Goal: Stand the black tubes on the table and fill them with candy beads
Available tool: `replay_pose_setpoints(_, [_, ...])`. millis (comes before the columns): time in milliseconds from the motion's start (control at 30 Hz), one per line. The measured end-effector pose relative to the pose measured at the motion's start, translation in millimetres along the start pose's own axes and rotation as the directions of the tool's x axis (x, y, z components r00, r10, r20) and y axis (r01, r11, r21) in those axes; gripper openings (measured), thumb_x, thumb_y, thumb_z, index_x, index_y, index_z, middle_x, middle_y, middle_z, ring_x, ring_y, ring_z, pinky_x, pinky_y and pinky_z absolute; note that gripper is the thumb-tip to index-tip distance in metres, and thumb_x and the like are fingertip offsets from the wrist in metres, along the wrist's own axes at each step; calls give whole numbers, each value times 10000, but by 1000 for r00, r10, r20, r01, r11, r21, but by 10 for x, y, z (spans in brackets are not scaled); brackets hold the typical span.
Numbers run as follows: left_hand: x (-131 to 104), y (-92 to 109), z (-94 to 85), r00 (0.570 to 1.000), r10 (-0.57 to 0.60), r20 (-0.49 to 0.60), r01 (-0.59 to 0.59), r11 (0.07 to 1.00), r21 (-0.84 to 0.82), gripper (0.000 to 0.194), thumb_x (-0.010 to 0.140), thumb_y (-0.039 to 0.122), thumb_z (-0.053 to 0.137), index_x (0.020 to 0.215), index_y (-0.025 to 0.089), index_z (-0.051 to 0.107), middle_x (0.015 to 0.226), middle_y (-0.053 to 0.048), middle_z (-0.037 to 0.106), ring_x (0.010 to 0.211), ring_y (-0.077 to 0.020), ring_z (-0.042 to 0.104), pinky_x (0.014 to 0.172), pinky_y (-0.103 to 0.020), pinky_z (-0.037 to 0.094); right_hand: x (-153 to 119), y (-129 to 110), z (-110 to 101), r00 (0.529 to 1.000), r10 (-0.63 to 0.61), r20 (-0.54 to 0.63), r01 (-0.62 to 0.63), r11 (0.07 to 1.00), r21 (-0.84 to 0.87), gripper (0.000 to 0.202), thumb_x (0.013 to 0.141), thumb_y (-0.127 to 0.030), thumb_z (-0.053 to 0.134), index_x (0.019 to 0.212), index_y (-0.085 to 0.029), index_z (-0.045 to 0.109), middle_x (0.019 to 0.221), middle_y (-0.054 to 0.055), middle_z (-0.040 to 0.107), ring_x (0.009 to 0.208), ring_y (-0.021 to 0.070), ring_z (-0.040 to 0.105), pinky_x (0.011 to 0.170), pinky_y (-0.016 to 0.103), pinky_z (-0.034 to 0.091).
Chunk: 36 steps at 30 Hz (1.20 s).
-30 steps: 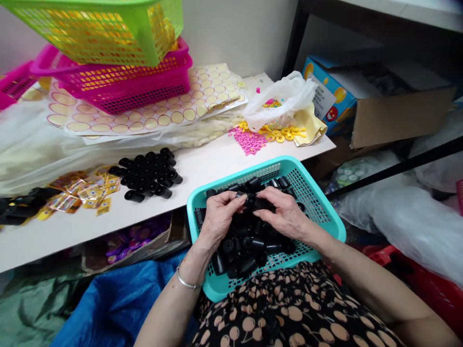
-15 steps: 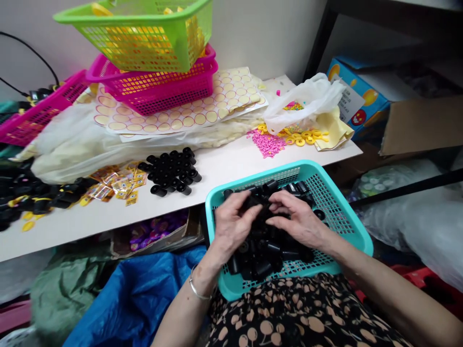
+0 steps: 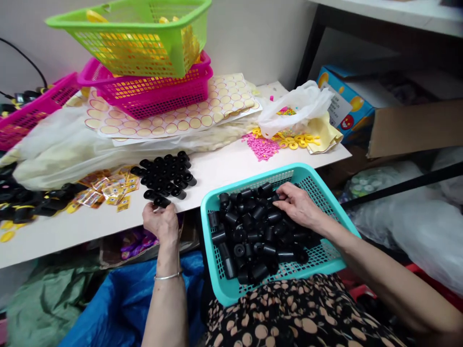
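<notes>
The basket point(image 3: 226, 296) seems to sit on our lap point(image 3: 267, 315), probably so its loose black tubes point(image 3: 258, 212) lie within reach. Inside it, our right hand point(image 3: 298, 207) has its fingers closed on what looks like one tube point(image 3: 276, 197). Left of the basket, our left hand point(image 3: 161, 222) grips another at the near edge of a cluster point(image 3: 164, 174) on the table point(image 3: 217, 171), bunched perhaps to save room. Beyond the basket lie pink beads point(image 3: 263, 148); farther left, a green bin point(image 3: 177, 62) is stacked on a pink one.
</notes>
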State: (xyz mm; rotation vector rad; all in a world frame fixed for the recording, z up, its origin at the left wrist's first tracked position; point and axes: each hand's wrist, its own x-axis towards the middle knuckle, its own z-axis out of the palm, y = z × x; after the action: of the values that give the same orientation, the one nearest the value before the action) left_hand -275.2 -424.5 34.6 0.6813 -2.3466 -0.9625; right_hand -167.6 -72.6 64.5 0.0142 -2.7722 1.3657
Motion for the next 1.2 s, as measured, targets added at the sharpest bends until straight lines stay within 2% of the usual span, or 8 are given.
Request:
replay_pose_setpoints(167, [-36,134,133,998,31,46,-35,994,107,584,455,450,755,918,144,573,768,-16,512,711,-216,536,800,-442,479,105,-47,28,990,-139,-6,131,941,-311,194,793,-139,503,979,-174,546,986,76,544,916,221,512,771,345,439])
replay_pose_setpoints(367, [111,152,252,998,60,37,-65,983,170,541,512,450,730,899,110,568,831,-81,528,854,-304,549,844,-498,451,329,-156,99,950,-248,191,313,719,-620,299,737,-68,487,1016,-140,564,1072,121,548,959,268,442,789,372,406])
replay_pose_setpoints(600, [-236,295,-46,939,342,15,-343,936,76,506,670,412,667,1075,126,567,977,-96,577,817,-224,553,815,-398,458,371,-39,90,950,-255,178,310,727,-612,145,780,-179,553,920,-150,574,1009,114,565,918,264,452,774,369,392])
replay_pose_setpoints(667, [-443,400,-167,848,486,210,-476,874,-96,308,727,346,612,979,169,609,914,-52,608,758,-182,552,767,-344,467,318,-11,56,961,-253,109,273,821,-502,162,798,-213,560,947,-151,570,982,103,572,905,252,468,775,364,403])
replay_pose_setpoints(800, [-767,619,-320,350,727,591,-644,645,-412,271,726,175,551,984,209,627,1010,-44,641,936,-202,536,823,-346,443,163,-43,13,987,-160,13,160,980,-114,239,800,-287,604,1008,-176,569,922,51,590,820,203,522,728,332,431])
replay_pose_setpoints(867, [-855,713,-344,184,710,680,-742,554,-377,310,716,126,519,995,212,622,1052,-45,631,974,-222,501,832,-379,408,79,-100,12,996,-75,47,71,994,86,255,789,-309,625,1010,-193,577,900,26,598,775,181,539,698,314,441])
replay_pose_setpoints(1033, [-942,888,-307,95,586,805,-902,393,-179,145,733,170,514,845,203,600,857,-44,598,919,-246,460,742,-405,335,-67,-240,15,993,0,117,-41,937,348,264,762,-286,660,1006,-208,594,876,1,603,796,164,555,710,297,449])
replay_pose_setpoints(1200, [-997,959,-247,95,545,833,-924,359,-129,60,728,241,581,751,188,564,874,-55,575,901,-254,452,708,-397,322,-122,-268,28,993,26,114,-73,895,441,269,732,-254,691,985,-206,614,894,1,610,827,153,562,762,301,461])
